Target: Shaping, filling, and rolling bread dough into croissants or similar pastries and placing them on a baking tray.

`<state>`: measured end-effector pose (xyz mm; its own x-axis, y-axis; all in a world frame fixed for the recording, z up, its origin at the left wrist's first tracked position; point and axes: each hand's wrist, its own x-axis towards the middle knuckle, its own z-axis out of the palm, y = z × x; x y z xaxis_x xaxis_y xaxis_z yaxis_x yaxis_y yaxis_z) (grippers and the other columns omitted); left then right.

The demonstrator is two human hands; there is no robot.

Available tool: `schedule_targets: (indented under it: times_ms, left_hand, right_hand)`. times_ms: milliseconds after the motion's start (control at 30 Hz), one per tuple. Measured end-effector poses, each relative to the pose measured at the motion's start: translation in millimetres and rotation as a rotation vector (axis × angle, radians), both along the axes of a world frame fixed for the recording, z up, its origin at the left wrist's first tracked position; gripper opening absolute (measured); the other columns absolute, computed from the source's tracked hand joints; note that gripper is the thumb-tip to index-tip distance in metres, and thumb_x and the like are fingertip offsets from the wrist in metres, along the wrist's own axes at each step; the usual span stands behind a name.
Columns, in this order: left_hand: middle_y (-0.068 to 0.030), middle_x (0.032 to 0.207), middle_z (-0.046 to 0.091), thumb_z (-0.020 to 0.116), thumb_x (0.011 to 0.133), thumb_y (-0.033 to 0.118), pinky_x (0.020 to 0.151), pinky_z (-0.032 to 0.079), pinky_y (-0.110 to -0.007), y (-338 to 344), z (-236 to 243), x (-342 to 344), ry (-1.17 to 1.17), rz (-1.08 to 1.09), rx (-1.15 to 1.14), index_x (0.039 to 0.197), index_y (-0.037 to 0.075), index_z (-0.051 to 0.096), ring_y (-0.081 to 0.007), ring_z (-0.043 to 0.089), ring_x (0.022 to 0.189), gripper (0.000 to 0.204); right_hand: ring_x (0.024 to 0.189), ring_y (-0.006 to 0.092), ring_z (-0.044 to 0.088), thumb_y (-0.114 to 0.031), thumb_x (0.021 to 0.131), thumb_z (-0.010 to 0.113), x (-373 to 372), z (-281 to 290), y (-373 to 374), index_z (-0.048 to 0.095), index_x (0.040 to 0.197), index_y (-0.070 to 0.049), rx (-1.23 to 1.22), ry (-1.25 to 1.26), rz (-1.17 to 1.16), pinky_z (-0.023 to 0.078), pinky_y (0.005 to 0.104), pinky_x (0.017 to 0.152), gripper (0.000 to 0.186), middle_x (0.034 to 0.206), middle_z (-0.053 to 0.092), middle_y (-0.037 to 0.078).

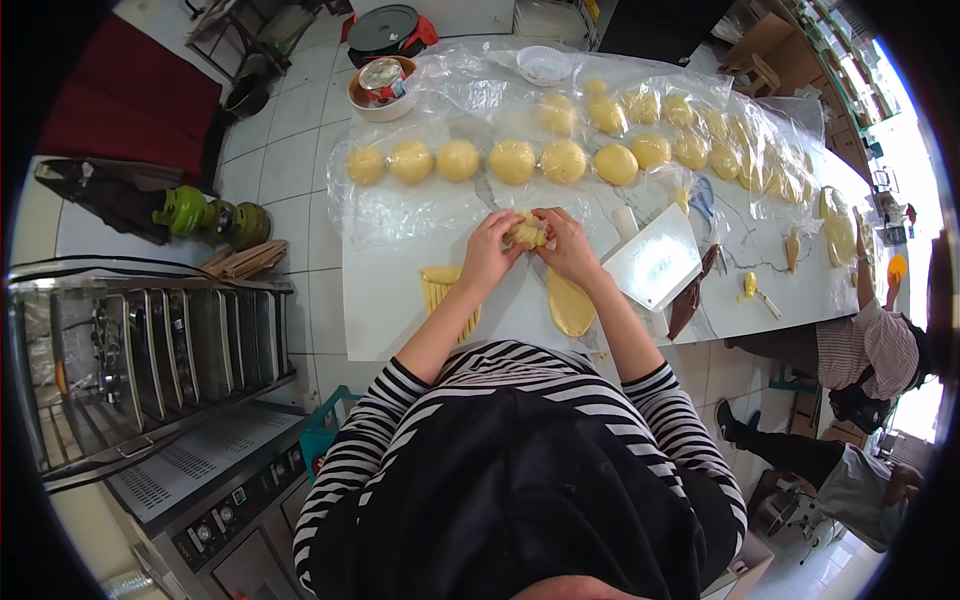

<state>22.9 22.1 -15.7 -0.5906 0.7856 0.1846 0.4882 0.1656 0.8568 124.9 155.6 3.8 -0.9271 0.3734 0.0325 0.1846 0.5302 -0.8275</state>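
dough piece point(526, 232): small yellow lump, held up just over the white table point(400, 320), near its front-middle, between both hands.
left hand point(490, 250): fingers curled around the lump's left side, closed on it.
right hand point(568, 245): fingers wrapped over the lump's right side, closed on it too; fingertips of both hands meet on top.
grip detail: how the lump is shaped under the fingers is hard to tell, it's mostly covered.
flat dough, left point(440, 290): scored yellow strip lying on the table under the left wrist, partly hidden by the forearm.
flat dough, right point(568, 305): smooth oval sheet on the table below the right wrist, near the front edge.
scraper point(655, 258): white rectangular blade, just right of the right forearm, tilted, lying on the table.
dough balls point(513, 160): row of round yellow balls behind the hands, on clear plastic sheet point(420, 215); more balls run back and right along the table.
bowl point(380, 85): far left corner of the table, with a tin can inside.
white basket point(543, 65): far edge, behind the balls.
tray rack point(150, 350): metal trays stacked upright, left of the person, well apart from the table.
other person point(870, 345): striped shirt, at the table's right end.
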Motion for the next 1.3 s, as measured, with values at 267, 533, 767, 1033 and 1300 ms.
schedule_targets:
  times_ms: [267, 533, 767, 1033, 1300]
  left_hand:
    - [-0.0088, 0.092, 0.056, 0.068, 0.067, 0.000, 0.063, 0.050, -0.032, -3, 10, -11, -0.084, 0.197, -0.194, 0.105, 0.007, 0.055, -0.0208, 0.058, 0.079, 0.040]
    - [-0.0115, 0.094, 0.056, 0.060, 0.066, -0.006, 0.076, 0.048, -0.036, -2, 4, -1, 0.208, 0.070, 0.024, 0.098, 0.004, 0.058, -0.0290, 0.056, 0.087, 0.033]
    - [-0.0129, 0.105, 0.059, 0.063, 0.074, 0.006, 0.084, 0.047, -0.036, -18, 2, 16, 0.371, 0.039, -0.026, 0.103, 0.002, 0.061, -0.0297, 0.056, 0.096, 0.030]
    - [-0.0147, 0.114, 0.055, 0.056, 0.075, 0.000, 0.088, 0.044, -0.035, -17, 24, 29, 0.422, 0.047, -0.051, 0.111, 0.002, 0.057, -0.0293, 0.053, 0.104, 0.036]
    - [-0.0090, 0.125, 0.051, 0.047, 0.073, -0.002, 0.100, 0.036, -0.034, -39, 5, 76, 0.412, -0.660, -0.006, 0.119, 0.005, 0.053, -0.0236, 0.048, 0.114, 0.047]
  right_hand:
    - [0.079, 0.0230, 0.058, 0.001, 0.070, 0.062, -3, -9, 14, 0.052, 0.115, -0.003, -0.028, -0.029, 0.032, 0.049, 0.0309, 0.071, 0.047, 0.098, 0.057, 0.012]
    - [0.077, 0.0221, 0.058, 0.001, 0.066, 0.064, -5, -3, 12, 0.053, 0.114, -0.005, -0.003, -0.025, 0.056, 0.048, 0.0301, 0.073, 0.049, 0.095, 0.057, 0.011]
    - [0.089, 0.0258, 0.056, -0.003, 0.064, 0.069, 3, 11, 0, 0.053, 0.114, -0.006, -0.033, 0.028, 0.029, 0.048, 0.0327, 0.077, 0.052, 0.102, 0.056, 0.012]
    - [0.097, 0.0300, 0.055, -0.008, 0.070, 0.068, 25, 15, 8, 0.055, 0.112, -0.005, 0.144, 0.157, -0.018, 0.046, 0.0352, 0.081, 0.044, 0.111, 0.055, 0.014]
    - [0.099, 0.0278, 0.054, 0.006, 0.071, 0.050, 152, 3, -33, 0.058, 0.109, -0.003, 0.349, -0.029, -0.126, 0.039, 0.0378, 0.087, 0.040, 0.110, 0.058, 0.011]
